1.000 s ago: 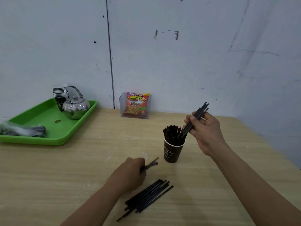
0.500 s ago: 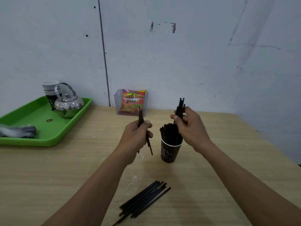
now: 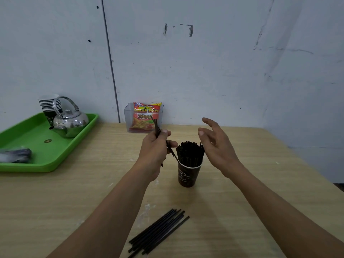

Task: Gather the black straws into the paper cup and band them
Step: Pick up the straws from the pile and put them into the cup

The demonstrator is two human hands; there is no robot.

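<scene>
On the table (image 3: 74, 202), near its middle: one paper cup (image 3: 188, 175), dark and printed, upright. In it, the cup straws (image 3: 189, 153), a dense black bunch standing on end, tops fanned above the rim. Just left of the paper cup, raised off the table: the left hand (image 3: 155, 146), grip curled round the held straws (image 3: 157, 127), a small number of black straws running steeply through the fist, upper ends above the thumb, lower ends slanting down toward the cup rim; contact with the rim cannot be told. Just right of the cup straws, also raised: the right hand (image 3: 214, 144), palm turned toward the bunch, fingers straight and spread, grip wide and holding nothing. At the near edge, between the two forearms: the loose straws (image 3: 160, 231), a flat black bundle lying on the table, slanted from lower left to upper right, well apart from the paper cup. At far left, close to the wall (image 3: 204, 62): one green tray (image 3: 46, 161), bearing a steel kettle (image 3: 71, 121) with spout to the left, a stack of cups (image 3: 49, 104) behind the kettle, and a plastic bag (image 3: 15, 155) with dark contents at the left edge. At the back by the wall: one clear box (image 3: 128, 118), holding an upright snack packet (image 3: 146, 116) marked "French Fries".
</scene>
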